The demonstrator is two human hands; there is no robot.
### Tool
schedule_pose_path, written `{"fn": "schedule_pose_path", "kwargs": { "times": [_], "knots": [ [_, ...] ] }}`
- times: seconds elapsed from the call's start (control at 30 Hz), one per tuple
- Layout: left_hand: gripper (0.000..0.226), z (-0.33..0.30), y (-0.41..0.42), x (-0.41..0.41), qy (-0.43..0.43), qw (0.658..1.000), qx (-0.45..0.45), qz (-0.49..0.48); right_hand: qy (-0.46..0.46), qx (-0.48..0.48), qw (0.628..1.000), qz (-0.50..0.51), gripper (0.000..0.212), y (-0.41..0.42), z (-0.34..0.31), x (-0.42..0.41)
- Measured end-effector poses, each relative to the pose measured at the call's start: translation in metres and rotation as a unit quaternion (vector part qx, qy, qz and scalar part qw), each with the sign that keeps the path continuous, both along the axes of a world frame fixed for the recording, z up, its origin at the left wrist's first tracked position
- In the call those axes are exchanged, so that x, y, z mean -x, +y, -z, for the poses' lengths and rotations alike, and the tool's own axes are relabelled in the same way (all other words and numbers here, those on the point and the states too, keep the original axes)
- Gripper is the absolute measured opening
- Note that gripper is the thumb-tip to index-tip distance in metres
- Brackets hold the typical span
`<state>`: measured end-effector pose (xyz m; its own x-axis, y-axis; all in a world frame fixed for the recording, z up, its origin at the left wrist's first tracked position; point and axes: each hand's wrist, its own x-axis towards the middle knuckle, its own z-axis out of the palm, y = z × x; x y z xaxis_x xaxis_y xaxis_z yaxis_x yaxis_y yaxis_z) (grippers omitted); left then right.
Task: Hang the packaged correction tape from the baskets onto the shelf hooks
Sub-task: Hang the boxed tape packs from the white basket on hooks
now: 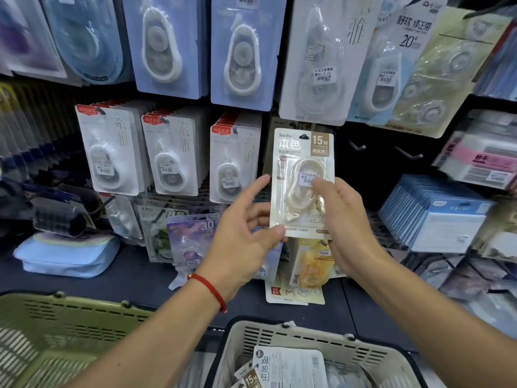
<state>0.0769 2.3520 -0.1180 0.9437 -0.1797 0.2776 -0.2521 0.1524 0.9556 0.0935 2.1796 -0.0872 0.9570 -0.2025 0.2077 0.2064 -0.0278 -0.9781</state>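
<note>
Inside beige basket (313, 336), correction-tape packs (289, 366)

Cream pack (303, 175) with tan label, red wrist cord (211, 288), olive basket (56, 326), beige basket (307, 338).

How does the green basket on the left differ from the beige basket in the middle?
The green basket sits at the lower left, and no contents show in the part in view; the beige basket sits lower centre and holds packs of correction tape. The green one is olive coloured, the beige one pale cream. Both are slotted plastic shopping baskets below the hooks, and neither hand touches either of them.
</note>
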Motion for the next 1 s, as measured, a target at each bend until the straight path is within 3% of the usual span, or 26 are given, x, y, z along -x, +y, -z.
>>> {"fn": "schedule_pose_path", "kwargs": {
  "times": [0.2,0.27,0.33,0.4,0.5,0.6,0.73,0.8,0.93,1.0],
  "knots": [
    [0.075,0.0,0.002,-0.007,0.008,0.999,0.038,-0.011,0.016,-0.001,1.0,0.008,0.03,-0.002,0.001,-0.004],
    [0.07,0.001,0.001,-0.008,-0.002,1.0,0.006,-0.022,0.01,0.014,1.0,0.022,0.033,0.0,0.003,-0.009],
    [0.063,0.005,0.002,-0.01,-0.047,0.99,-0.106,-0.081,-0.004,0.058,0.997,0.055,0.031,0.0,0.008,-0.02],
    [0.06,0.009,0.006,-0.016,-0.132,0.936,-0.264,-0.19,-0.003,0.125,0.989,0.084,0.03,-0.002,0.016,-0.043],
    [0.074,0.014,0.011,-0.028,-0.186,0.855,-0.425,-0.232,0.05,0.183,0.977,0.1,0.063,-0.001,0.023,-0.088],
    [0.087,0.026,0.008,-0.031,-0.137,0.825,-0.51,-0.203,0.059,0.177,0.976,0.116,0.067,0.001,0.023,-0.126],
    [0.094,0.032,0.013,-0.029,-0.12,0.814,-0.54,-0.179,0.108,0.202,0.966,0.116,0.067,-0.002,0.026,-0.14],
    [0.094,0.031,0.017,-0.028,-0.131,0.812,-0.54,-0.182,0.112,0.23,0.957,0.133,0.06,-0.006,0.029,-0.127],
    [0.088,0.031,0.02,-0.017,-0.146,0.822,-0.524,-0.168,0.019,0.299,0.952,0.07,0.01,-0.025,0.06,-0.041],
    [0.079,0.038,0.019,-0.009,-0.155,0.822,-0.533,-0.13,0.033,0.384,0.922,-0.029,0.014,-0.039,0.092,0.012]
  ]
}}
